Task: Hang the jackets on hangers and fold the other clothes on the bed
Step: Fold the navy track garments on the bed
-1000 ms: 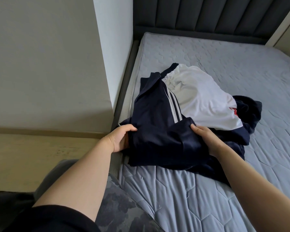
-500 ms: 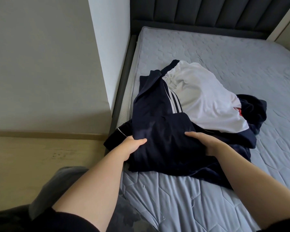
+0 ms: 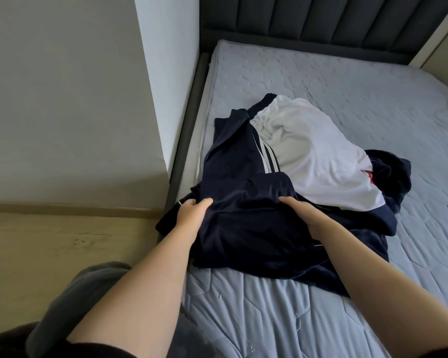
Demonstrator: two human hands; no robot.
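Fingers (image 3: 202, 202) of the left hand (image 3: 192, 215) are curling around the left edge of the navy garment (image 3: 243, 228) and gripping it where the fabric is hanging over the side of the bed (image 3: 347, 81). Fingers (image 3: 288, 200) of the right hand (image 3: 305, 218) are digging into a bunched fold of the same navy garment and pinching it, so the cloth is stretching between the two hands. The garment is lying near the front left corner of the mattress, most of it spreading below and between the hands, with a part bearing white stripes (image 3: 268, 161) running away from them toward the headboard (image 3: 321, 19). A white garment (image 3: 316, 151) is lying just beyond the right hand, overlapping the navy one. A dark crumpled garment (image 3: 388, 174) is lying at its far right side, touching it, with a small red patch (image 3: 367, 175) showing between them. Wooden floor (image 3: 62, 241) is showing left of the bed.
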